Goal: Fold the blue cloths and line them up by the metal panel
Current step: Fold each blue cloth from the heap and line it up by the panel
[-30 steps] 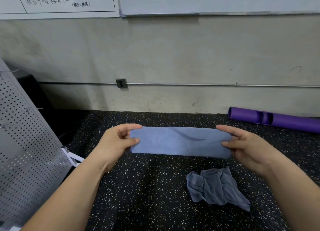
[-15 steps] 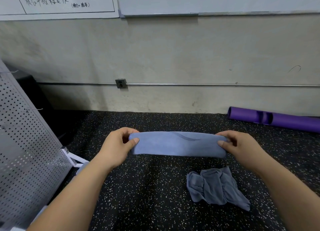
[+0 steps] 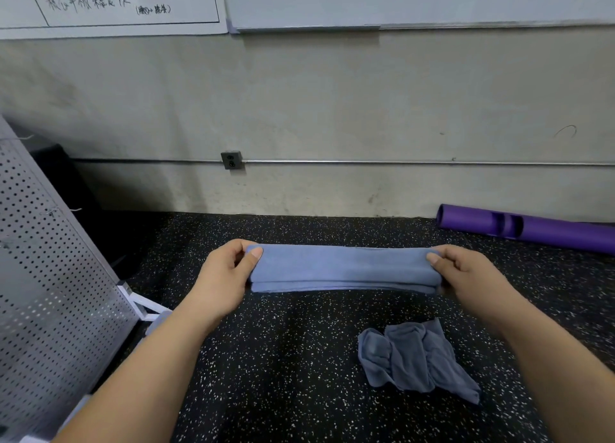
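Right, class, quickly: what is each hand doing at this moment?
Left hand: pinching the left end of the folded blue cloth.
Right hand: pinching the right end of the same cloth.

A second ago the blue cloth [image 3: 344,269] hung between the hands as a broad flat band, its face turned toward the person and a curved seam showing across it. Since then its top edge has been rolled over and down. It is now a narrower, thicker strip with stacked layers along its lower edge, and the seam is out of sight. The left hand [image 3: 223,276] and right hand [image 3: 466,276] have turned with it. The right hand's fingers, stretched almost straight before, now curl round the cloth's end, and both thumbs press on its upper face.
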`<control>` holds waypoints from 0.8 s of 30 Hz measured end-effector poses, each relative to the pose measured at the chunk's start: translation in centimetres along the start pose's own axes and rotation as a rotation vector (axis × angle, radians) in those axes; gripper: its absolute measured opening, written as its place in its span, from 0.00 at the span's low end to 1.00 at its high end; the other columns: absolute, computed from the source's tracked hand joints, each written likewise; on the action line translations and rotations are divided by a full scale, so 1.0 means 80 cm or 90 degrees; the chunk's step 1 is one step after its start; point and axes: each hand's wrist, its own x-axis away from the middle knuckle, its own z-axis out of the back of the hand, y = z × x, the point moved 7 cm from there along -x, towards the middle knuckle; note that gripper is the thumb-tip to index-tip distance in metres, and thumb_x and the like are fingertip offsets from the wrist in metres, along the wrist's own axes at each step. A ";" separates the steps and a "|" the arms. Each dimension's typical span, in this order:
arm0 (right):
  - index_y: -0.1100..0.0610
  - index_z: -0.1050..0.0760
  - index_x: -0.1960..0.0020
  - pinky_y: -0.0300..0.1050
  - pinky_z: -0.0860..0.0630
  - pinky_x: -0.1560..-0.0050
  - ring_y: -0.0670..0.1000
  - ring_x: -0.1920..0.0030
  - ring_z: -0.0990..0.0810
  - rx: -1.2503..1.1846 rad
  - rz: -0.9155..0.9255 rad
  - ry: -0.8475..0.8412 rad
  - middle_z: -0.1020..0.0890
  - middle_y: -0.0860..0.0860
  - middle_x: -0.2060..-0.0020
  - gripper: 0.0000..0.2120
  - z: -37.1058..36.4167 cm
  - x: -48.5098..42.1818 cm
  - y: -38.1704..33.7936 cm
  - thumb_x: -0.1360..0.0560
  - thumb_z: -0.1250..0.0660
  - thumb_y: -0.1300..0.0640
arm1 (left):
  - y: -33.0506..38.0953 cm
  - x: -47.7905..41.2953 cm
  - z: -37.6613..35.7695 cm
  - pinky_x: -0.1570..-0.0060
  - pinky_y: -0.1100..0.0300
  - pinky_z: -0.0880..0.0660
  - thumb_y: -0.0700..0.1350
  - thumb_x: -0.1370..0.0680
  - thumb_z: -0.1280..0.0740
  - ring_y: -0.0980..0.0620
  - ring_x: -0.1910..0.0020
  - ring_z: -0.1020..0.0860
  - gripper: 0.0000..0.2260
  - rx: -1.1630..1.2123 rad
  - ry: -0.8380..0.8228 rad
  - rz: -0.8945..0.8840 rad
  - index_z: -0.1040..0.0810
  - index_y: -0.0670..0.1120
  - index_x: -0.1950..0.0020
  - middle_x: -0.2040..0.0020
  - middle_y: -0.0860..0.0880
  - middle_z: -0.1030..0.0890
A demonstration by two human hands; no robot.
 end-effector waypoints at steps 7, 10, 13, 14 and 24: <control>0.56 0.17 0.44 0.35 0.23 0.68 0.43 0.69 0.20 -0.005 0.000 0.016 0.16 0.57 0.59 0.10 -0.005 0.003 -0.012 0.13 0.37 0.60 | -0.004 -0.001 -0.003 0.49 0.57 0.21 0.47 0.15 0.31 0.54 0.48 0.16 0.06 0.005 -0.015 -0.008 0.17 0.55 0.40 0.47 0.54 0.13; 0.48 0.18 0.42 0.41 0.21 0.61 0.50 0.56 0.17 0.075 0.042 0.016 0.14 0.51 0.52 0.10 -0.005 0.003 -0.020 0.13 0.37 0.60 | -0.020 0.000 -0.012 0.55 0.57 0.17 0.41 0.16 0.31 0.46 0.51 0.17 0.11 -0.062 -0.102 0.033 0.20 0.55 0.37 0.44 0.47 0.17; 0.42 0.23 0.41 0.45 0.24 0.51 0.45 0.46 0.19 0.145 0.095 0.033 0.16 0.43 0.47 0.12 -0.016 0.008 -0.038 0.13 0.39 0.58 | -0.041 0.004 -0.024 0.55 0.53 0.16 0.38 0.16 0.31 0.50 0.55 0.17 0.13 -0.183 -0.222 0.050 0.22 0.56 0.40 0.48 0.48 0.18; 0.41 0.24 0.40 0.42 0.25 0.50 0.42 0.45 0.20 0.147 0.117 0.039 0.17 0.41 0.47 0.13 -0.022 0.011 -0.048 0.13 0.40 0.57 | -0.048 0.006 -0.029 0.55 0.51 0.18 0.39 0.17 0.30 0.50 0.57 0.18 0.13 -0.262 -0.266 0.045 0.22 0.59 0.42 0.50 0.50 0.17; 0.46 0.23 0.28 0.33 0.28 0.35 0.39 0.38 0.22 0.283 0.309 -0.030 0.18 0.38 0.37 0.16 -0.095 0.044 -0.137 0.14 0.36 0.51 | 0.014 0.043 -0.112 0.19 0.54 0.36 0.59 0.23 0.24 0.63 0.22 0.33 0.37 -0.178 -0.337 -0.092 0.36 0.59 0.18 0.21 0.62 0.31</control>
